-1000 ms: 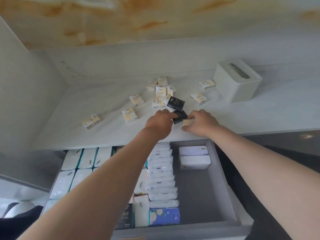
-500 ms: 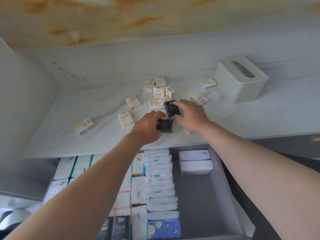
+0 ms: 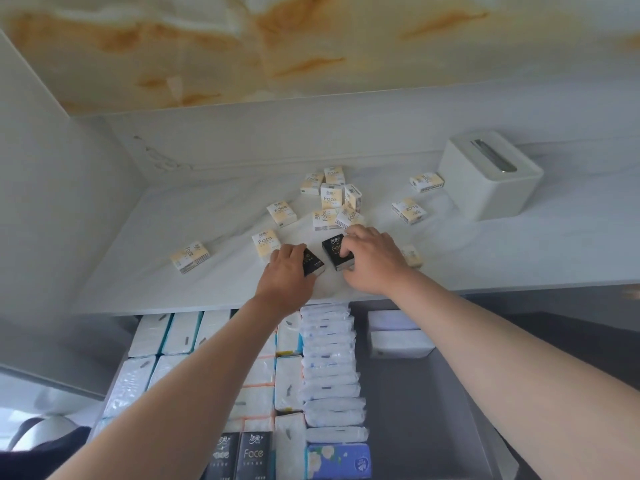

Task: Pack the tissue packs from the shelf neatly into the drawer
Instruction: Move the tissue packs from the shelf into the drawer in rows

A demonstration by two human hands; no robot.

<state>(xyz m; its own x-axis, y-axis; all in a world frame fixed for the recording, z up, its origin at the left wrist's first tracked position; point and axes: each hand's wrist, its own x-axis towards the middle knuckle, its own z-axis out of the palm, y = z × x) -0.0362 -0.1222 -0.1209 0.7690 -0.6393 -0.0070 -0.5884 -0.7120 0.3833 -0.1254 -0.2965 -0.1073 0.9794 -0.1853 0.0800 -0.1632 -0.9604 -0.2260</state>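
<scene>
On the white shelf (image 3: 519, 258) my left hand (image 3: 287, 271) grips a small black tissue pack (image 3: 313, 265) near the front edge. Beside it my right hand (image 3: 372, 259) grips a second black tissue pack (image 3: 334, 252). Several small yellow-and-white tissue packs (image 3: 330, 197) lie scattered behind the hands, one far left (image 3: 190, 257) and one partly hidden by my right wrist (image 3: 412, 256). Below, the open grey drawer (image 3: 429, 410) holds rows of white tissue packs (image 3: 329, 358) on its left and middle, with two white packs (image 3: 398, 336) at the back right.
A white tissue box (image 3: 488, 178) with a slot on top stands at the shelf's back right. Black packs (image 3: 252, 455) and a blue floral pack (image 3: 339, 460) sit at the drawer's front. Bare grey floor shows in the drawer's right half.
Both hands have moved slightly apart on the shelf, each now holding its own black pack. The view has tilted a little, showing more of the drawer.
</scene>
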